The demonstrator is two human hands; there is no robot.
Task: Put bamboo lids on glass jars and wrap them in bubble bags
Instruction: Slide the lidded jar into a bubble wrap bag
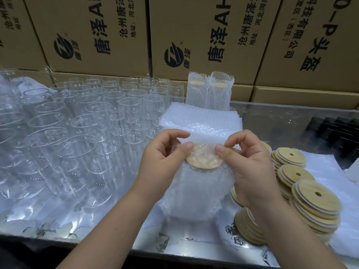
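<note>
**Lidded jar during bagging, head view.** A jar [202,183] is sitting inside a bag [194,208] at centre, directly between the two hands, its glass showing only faintly through the bubble film. A lid [204,158] is lying flat on the jar's mouth, under the film.

The left hand [165,160] is working at the lid's 9 o'clock. Its thumb and forefinger are curled and pinching the bag's upper edge beside the lid's rim. The right hand [250,167] is working at the lid's 3 o'clock and pinching the same edge in the same way. Both thumb tips are pressing on the film over the rim. Whether the jar's base is resting on the table [272,117] cannot be told.

Outward from the jar:
- **12 o'clock:** a bag stack [200,119] is lying flat just behind the fingers. Beyond it, two wrapped jars [207,92] are standing upright and touching, in front of printed boxes [97,32].
- **9 to 11 o'clock:** empty jars [87,121] are standing in close rows.
- **3 to 5 o'clock:** lid stacks [310,202] are leaning on white film, each top lid showing a hole. The right forearm is crossing in front of the nearest stack.
- **2 o'clock:** black items [334,136] are lying at the table's far edge, too blurred to identify.
</note>
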